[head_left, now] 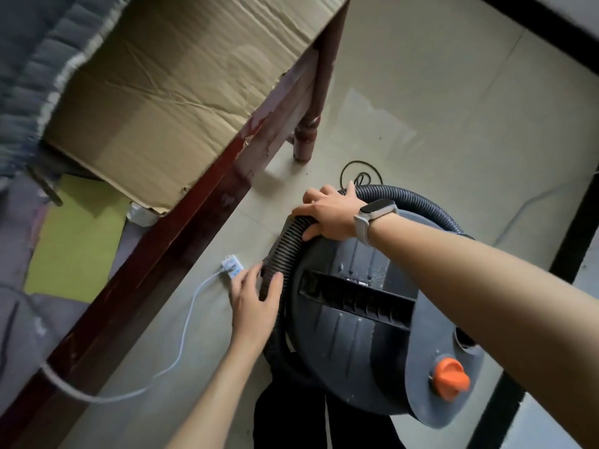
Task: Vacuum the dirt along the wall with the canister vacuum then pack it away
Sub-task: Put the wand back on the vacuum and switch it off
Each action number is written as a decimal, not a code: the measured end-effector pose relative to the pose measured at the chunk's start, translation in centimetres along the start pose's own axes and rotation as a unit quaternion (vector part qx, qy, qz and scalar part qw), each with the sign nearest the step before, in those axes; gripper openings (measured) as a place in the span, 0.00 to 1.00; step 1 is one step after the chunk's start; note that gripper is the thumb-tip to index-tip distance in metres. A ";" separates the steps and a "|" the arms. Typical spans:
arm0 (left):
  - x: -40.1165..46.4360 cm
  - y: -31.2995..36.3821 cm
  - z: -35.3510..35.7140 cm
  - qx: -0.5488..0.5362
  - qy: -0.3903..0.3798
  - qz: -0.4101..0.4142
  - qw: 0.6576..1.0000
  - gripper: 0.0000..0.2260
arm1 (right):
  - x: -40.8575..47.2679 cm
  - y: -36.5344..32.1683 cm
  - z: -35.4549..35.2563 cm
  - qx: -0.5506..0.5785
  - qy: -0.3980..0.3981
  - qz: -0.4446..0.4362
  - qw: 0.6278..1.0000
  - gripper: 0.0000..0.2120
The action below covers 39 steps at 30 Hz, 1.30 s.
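The vacuum [366, 322] stands on the floor [437, 92] beside the bed frame [155, 254], its dark round lid up, an orange knob [450, 379] near the lid's rim and a recessed handle [356, 299] across the middle. It looks bulky and probably fairly heavy, with hard, dusty plastic; the handle seems the sound place to lift it. The hose [418, 202], ribbed and flexible, curls around the lid's far edge and down its left side; it will likely spring back unless held at two points. The right hand [330, 215] lies curled over the hose at the top of the loop, gripping it. The left hand [256, 303] holds the hose lower down, fingers wrapped round it, just beside a white power strip [231, 267] on the floor.
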State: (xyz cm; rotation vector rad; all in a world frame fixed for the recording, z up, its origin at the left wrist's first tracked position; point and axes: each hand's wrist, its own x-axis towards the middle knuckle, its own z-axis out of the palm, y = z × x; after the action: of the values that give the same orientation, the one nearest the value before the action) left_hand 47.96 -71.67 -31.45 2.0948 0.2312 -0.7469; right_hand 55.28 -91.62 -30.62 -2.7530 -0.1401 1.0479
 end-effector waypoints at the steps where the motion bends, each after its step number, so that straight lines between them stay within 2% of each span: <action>1: -0.7 -0.6 0.1 0.013 -0.015 0.008 1.000 0.21 | -0.1 0.5 -0.3 -0.004 0.014 0.005 1.000 0.20; 4: -1.4 -1.0 0.5 0.050 -0.015 0.047 0.998 0.24 | -0.5 2.5 -1.6 0.017 0.066 0.041 0.997 0.15; 9: -0.5 -0.7 -0.3 0.068 -0.008 0.063 0.996 0.21 | -2.1 -0.4 -0.3 -0.023 0.033 -0.024 0.999 0.27; 13: 0.6 -0.9 -0.7 0.037 -0.026 0.039 0.998 0.21 | -1.9 -4.0 1.6 0.006 0.008 0.055 0.998 0.32; 18: 1.3 -1.1 -0.2 0.025 -0.064 -0.011 0.998 0.28 | 0.0 -3.8 1.6 0.030 -0.051 0.078 0.995 0.33; 22: 2.4 -0.8 0.1 0.065 -0.076 -0.041 0.994 0.27 | 1.8 -3.7 2.0 0.029 -0.076 0.101 0.992 0.35; 26: 2.3 -0.2 1.0 0.147 -0.077 -0.029 0.986 0.23 | 2.6 -3.4 2.0 -0.004 -0.108 0.138 0.985 0.38; 28: 2.1 0.1 1.5 0.136 -0.063 -0.008 0.989 0.21 | 2.2 -3.5 2.1 -0.013 -0.072 0.137 0.988 0.36; 32: 2.0 0.2 0.9 0.054 -0.042 -0.017 0.998 0.22 | -0.9 -3.4 2.6 0.014 0.068 0.082 0.994 0.25; 34: 2.0 0.6 0.8 0.069 -0.028 -0.012 0.997 0.21 | -3.5 -2.7 2.7 0.059 0.115 0.069 0.989 0.23; 37: 1.5 2.6 1.5 0.128 0.012 0.050 0.990 0.21 | -7.8 0.2 2.3 0.169 0.207 0.083 0.960 0.20; 39: 0.6 4.8 2.6 0.158 0.019 0.103 0.982 0.22 | -11.0 2.6 2.1 0.256 0.279 0.114 0.919 0.19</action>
State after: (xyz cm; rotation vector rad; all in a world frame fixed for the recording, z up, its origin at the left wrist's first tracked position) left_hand 49.31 -76.67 -29.66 2.3892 -0.0924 -0.6519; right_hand 45.75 -95.56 -25.56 -2.4776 0.4764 0.2358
